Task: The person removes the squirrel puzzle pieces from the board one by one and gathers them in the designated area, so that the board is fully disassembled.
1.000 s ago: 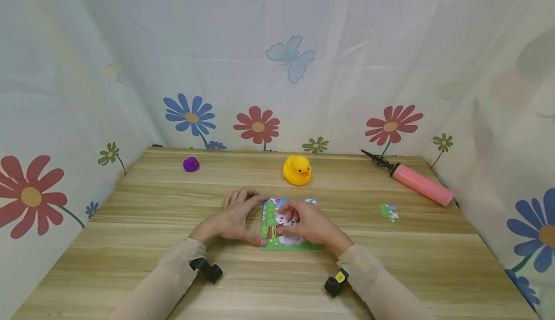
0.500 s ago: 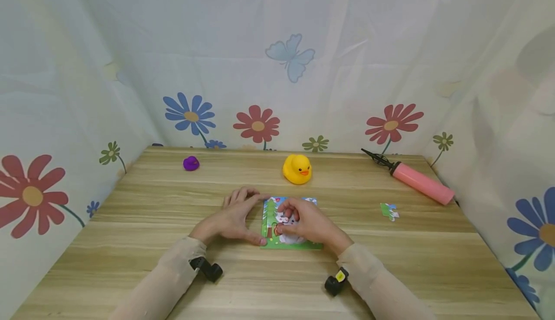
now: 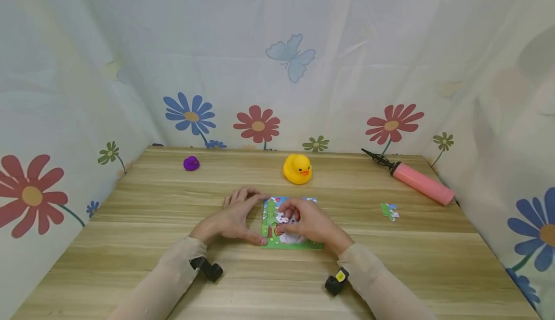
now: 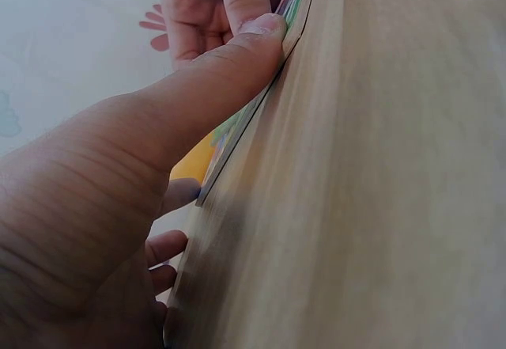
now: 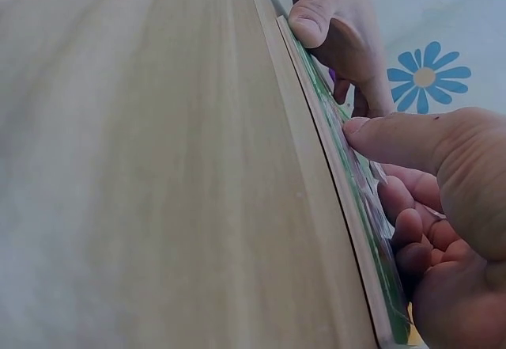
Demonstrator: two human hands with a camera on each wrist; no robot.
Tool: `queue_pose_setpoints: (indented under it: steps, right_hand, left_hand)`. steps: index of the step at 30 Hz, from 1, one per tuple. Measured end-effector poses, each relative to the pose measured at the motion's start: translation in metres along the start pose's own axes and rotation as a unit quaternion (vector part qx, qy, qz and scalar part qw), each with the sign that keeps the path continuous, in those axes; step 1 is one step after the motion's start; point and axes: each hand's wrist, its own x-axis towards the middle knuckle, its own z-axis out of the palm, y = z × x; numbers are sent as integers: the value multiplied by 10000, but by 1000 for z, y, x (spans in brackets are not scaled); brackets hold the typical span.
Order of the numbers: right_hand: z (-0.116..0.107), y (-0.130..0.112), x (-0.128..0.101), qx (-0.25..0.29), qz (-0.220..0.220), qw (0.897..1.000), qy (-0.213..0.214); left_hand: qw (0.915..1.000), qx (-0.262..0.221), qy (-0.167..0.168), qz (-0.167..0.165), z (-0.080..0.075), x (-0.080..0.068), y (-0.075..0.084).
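Puzzle board [image 3: 291, 243] lies flat under right hand [image 3: 309, 223], curled fingertips pressing a piece, left hand [image 3: 234, 219] bracing at nine o'clock, fingers extended.

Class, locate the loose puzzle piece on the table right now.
In the head view, the loose puzzle piece lies right of the puzzle board, near the pink pump.

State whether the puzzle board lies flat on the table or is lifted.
Flat: the puzzle board rests on the table, its edge level with the wood.

Left hand [image 3: 231, 220] flat — right hand [image 3: 309, 223] curled.
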Motion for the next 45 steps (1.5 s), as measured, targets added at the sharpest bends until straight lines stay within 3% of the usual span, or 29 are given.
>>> queue_pose_setpoints:
  steps: [12,19,30,45]
  right_hand:
    - [0,0,0,-1,42,10000,-28]
    - [-3,2,-2,275,173,9995,30]
    - [-14,5,1,563,-189,9982,-83]
    - [-49,-1,-6,366,-451,9968,541]
  left_hand:
    - [10000,12,-33,-23,0,0,0]
    - [9999,-51,-87,6,3,2,1]
    - [10000,-50,-18,17,-1,2,3]
    - [9999,23,-73,-123,-2,0,2]
